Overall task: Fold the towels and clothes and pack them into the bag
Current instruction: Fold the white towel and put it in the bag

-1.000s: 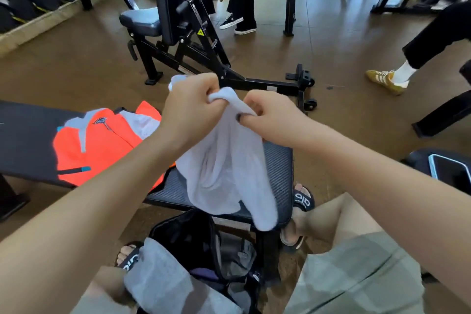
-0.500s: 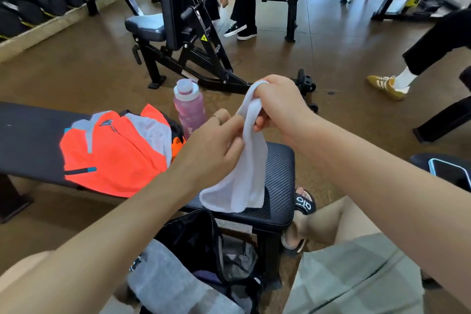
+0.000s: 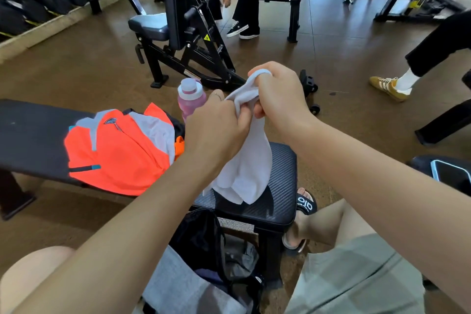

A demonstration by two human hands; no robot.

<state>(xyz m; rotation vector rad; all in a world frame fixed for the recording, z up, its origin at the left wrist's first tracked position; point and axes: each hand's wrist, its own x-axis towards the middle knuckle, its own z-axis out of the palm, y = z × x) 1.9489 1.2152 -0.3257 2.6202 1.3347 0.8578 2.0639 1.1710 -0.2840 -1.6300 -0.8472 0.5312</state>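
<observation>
A white towel (image 3: 248,168) hangs folded lengthwise over the black bench (image 3: 281,186), its lower end just touching the pad. My right hand (image 3: 277,95) grips the towel's top end, and my left hand (image 3: 216,125) pinches it just below and to the left. An orange and grey sports shirt (image 3: 114,153) lies spread on the bench to the left. The open black bag (image 3: 201,239) stands on the floor under my arms, with grey cloth (image 3: 178,285) showing inside it.
A pink bottle (image 3: 190,97) stands behind the shirt. A phone (image 3: 449,173) lies on a seat at right. A weight machine (image 3: 183,33), dumbbell racks and people's legs (image 3: 433,48) surround the bench on the brown floor. My sandalled foot (image 3: 304,208) is beside the bench leg.
The towel went from spread wide between both hands to a narrow hanging strip. My right hand rose to the top end and my left hand moved in close beneath it.
</observation>
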